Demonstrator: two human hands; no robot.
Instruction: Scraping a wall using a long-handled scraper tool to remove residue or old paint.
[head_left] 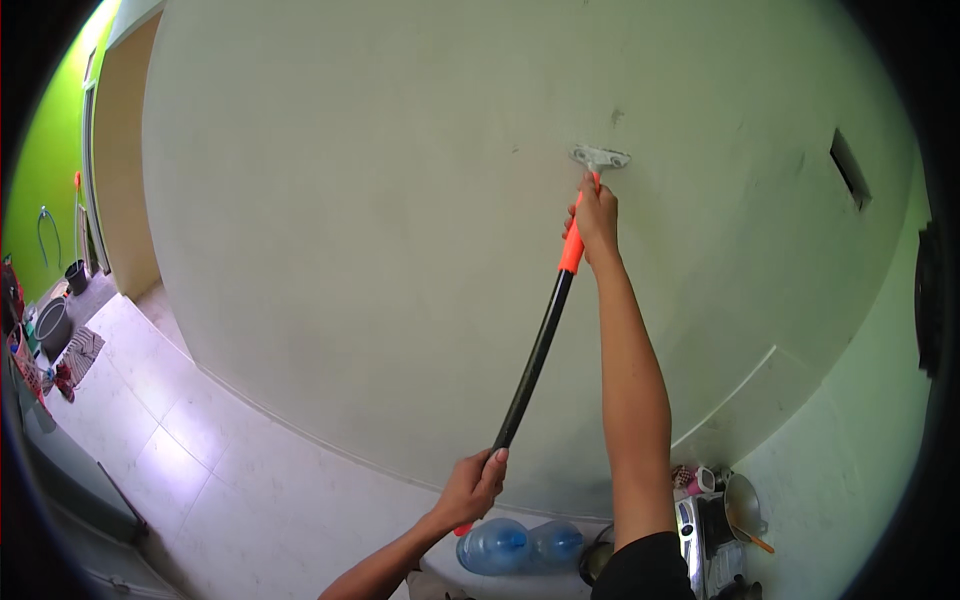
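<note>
A long-handled scraper (540,345) with a black shaft, orange grip and flat metal head slants up across the view. My right hand (597,218) is closed around the orange grip just below the head. Lower down, my left hand (474,488) wraps the black shaft near its red end. The scraper head (600,157) is at the pale wall (380,250), under a small dark mark; whether its blade presses on the surface I cannot tell.
Two blue water jugs (492,547) stand on the floor below my hands. Right of them are a stove (690,535) and a wok (742,505). A dark rectangular opening (850,170) is in the wall at right. Far left, a doorway (125,160) and grey tub (53,325) show.
</note>
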